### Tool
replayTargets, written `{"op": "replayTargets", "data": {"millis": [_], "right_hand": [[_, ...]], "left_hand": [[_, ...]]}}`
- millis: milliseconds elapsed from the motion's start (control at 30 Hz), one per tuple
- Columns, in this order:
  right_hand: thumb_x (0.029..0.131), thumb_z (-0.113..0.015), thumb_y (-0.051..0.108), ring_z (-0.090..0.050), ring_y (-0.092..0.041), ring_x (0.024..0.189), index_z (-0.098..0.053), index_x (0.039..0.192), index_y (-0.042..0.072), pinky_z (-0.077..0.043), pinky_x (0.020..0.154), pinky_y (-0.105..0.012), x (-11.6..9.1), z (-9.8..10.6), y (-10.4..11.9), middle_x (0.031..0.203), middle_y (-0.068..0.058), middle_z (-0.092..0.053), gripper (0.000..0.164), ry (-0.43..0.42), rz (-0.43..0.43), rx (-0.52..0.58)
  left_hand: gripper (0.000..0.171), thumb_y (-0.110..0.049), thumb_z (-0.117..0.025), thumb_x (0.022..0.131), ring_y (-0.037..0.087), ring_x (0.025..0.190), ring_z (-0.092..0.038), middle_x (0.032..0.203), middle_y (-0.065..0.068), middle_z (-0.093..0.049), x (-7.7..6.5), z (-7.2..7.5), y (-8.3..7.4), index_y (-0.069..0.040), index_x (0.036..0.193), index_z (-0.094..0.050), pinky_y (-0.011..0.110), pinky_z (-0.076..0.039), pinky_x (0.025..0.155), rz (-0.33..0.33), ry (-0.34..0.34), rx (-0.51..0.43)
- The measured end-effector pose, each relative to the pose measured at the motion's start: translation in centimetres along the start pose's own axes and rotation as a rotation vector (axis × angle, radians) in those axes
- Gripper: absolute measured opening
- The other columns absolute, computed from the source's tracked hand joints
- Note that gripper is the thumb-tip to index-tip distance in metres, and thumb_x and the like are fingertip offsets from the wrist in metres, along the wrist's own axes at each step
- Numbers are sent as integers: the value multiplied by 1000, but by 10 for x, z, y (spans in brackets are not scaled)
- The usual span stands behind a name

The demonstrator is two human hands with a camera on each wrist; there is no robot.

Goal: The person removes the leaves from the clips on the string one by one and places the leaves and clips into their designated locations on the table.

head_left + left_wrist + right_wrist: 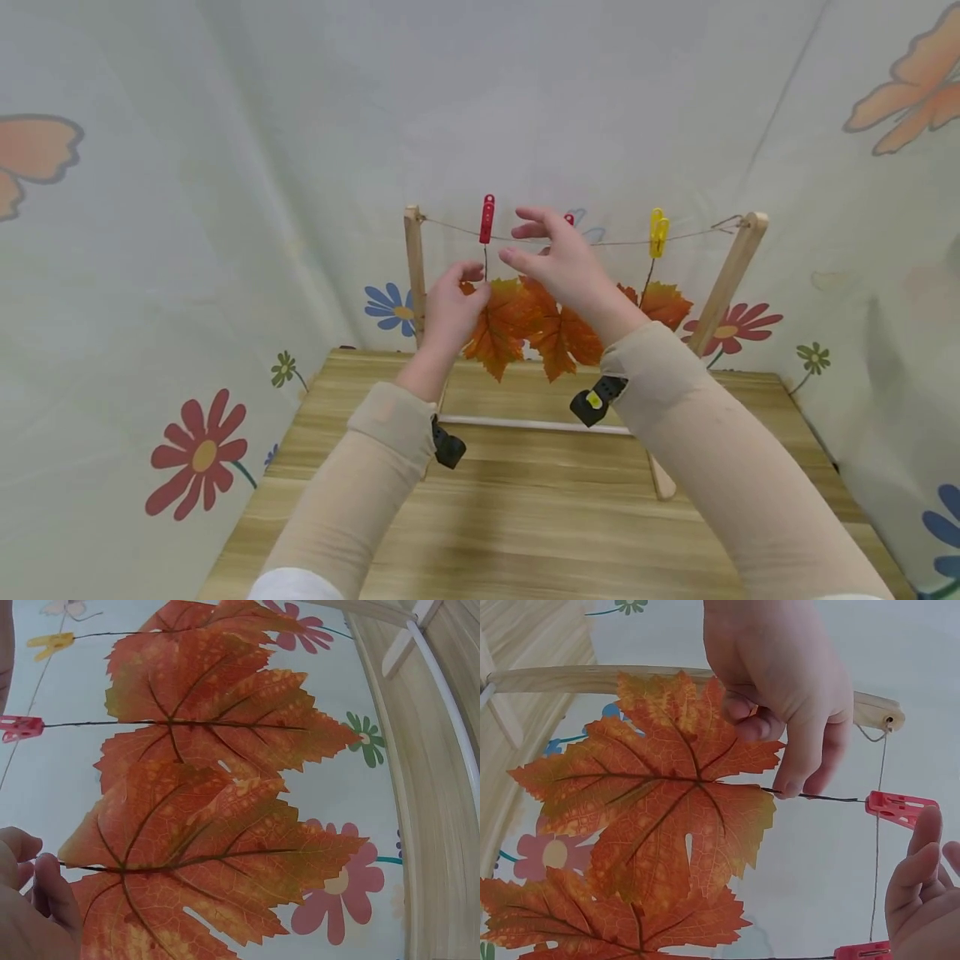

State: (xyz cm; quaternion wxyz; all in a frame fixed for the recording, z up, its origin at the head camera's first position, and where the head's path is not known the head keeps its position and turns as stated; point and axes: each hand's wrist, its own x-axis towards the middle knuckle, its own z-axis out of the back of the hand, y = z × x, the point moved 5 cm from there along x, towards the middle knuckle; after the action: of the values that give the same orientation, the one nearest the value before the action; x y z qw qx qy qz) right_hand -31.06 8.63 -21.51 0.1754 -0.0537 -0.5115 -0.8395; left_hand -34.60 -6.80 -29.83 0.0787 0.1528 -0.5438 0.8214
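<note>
My left hand (452, 308) pinches the dark stem (829, 798) of the leftmost orange maple leaf (492, 333) between thumb and finger. Above it, the end of that stem sits in a red clothespin (487, 220) on the string (618, 242). My right hand (564, 260) hovers just right of this clothespin, its fingers apart and holding nothing. A second maple leaf (225, 724) hangs beside the first from another red clothespin (21, 727), which my right hand partly covers in the head view. Farther right, a third leaf (667, 304) hangs from a yellow clothespin (657, 233).
The string runs between a left wooden post (414, 250) and a right wooden post (727, 283). A white rod (525, 425) joins the frame low down, over a wood-grain table (540, 533). Behind stands a pale curtain (315, 125) printed with flowers and butterflies.
</note>
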Motion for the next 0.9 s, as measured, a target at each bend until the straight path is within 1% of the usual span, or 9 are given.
{"op": "replayTargets", "data": {"millis": [133, 200, 300, 400, 567, 667, 767, 900], "right_hand": [[87, -66, 33, -60, -22, 91, -34, 143, 22, -52, 80, -37, 8, -5, 1, 132, -1, -49, 66, 2, -22, 46], [87, -66, 34, -61, -23, 89, -34, 143, 22, -52, 80, -37, 12, -7, 3, 133, -1, -48, 66, 9, -29, 62], [87, -66, 35, -62, -25, 84, -32, 144, 22, -52, 77, -36, 16, -11, 6, 134, -1, -47, 67, 17, -38, 72], [88, -64, 35, -61, -24, 80, -31, 144, 22, -52, 73, -34, 18, -14, 7, 135, -1, -46, 66, 20, -55, 74], [90, -62, 37, -61, -24, 79, -30, 145, 22, -51, 66, -32, 23, -15, 9, 135, 0, -46, 65, 23, -79, 84], [91, -61, 36, -61, -25, 78, -29, 146, 21, -50, 64, -32, 26, -17, 11, 134, -1, -47, 65, 21, -88, 103], [92, -59, 35, -61, -25, 76, -29, 146, 20, -50, 61, -32, 30, -20, 11, 133, -1, -48, 64, 14, -95, 117], [93, -58, 34, -60, -26, 71, -31, 145, 19, -48, 56, -30, 33, -24, 11, 131, -2, -50, 60, -3, -76, 126]], "left_hand": [[29, -18, -61, 90, 18, 95, -56, 110, 1, -62, 4, 1, -2, -11, 117, -60, 32, -47, 83, -25, -23, 56], [27, -17, -61, 90, 18, 95, -56, 108, 1, -63, 6, 2, -3, -10, 116, -60, 32, -47, 83, -34, -35, 83], [24, -16, -60, 92, 19, 97, -57, 107, 2, -64, 6, 3, -5, -10, 114, -60, 31, -47, 86, -39, -45, 97], [22, -15, -58, 93, 20, 96, -57, 106, 3, -64, 4, 2, -6, -9, 113, -60, 31, -47, 86, -48, -47, 101], [19, -14, -57, 93, 21, 93, -57, 103, 4, -64, 5, 3, -3, -10, 112, -59, 34, -48, 81, -72, -65, 110], [18, -15, -56, 94, 21, 93, -57, 102, 4, -64, 4, 4, 1, -12, 112, -59, 34, -48, 81, -59, -64, 99], [20, -14, -56, 94, 21, 92, -57, 102, 4, -64, 3, 5, 4, -12, 113, -60, 35, -48, 81, -42, -54, 69], [21, -15, -56, 94, 21, 91, -55, 102, 4, -64, 0, 6, 5, -11, 114, -60, 35, -47, 80, -43, -63, 58]]}}
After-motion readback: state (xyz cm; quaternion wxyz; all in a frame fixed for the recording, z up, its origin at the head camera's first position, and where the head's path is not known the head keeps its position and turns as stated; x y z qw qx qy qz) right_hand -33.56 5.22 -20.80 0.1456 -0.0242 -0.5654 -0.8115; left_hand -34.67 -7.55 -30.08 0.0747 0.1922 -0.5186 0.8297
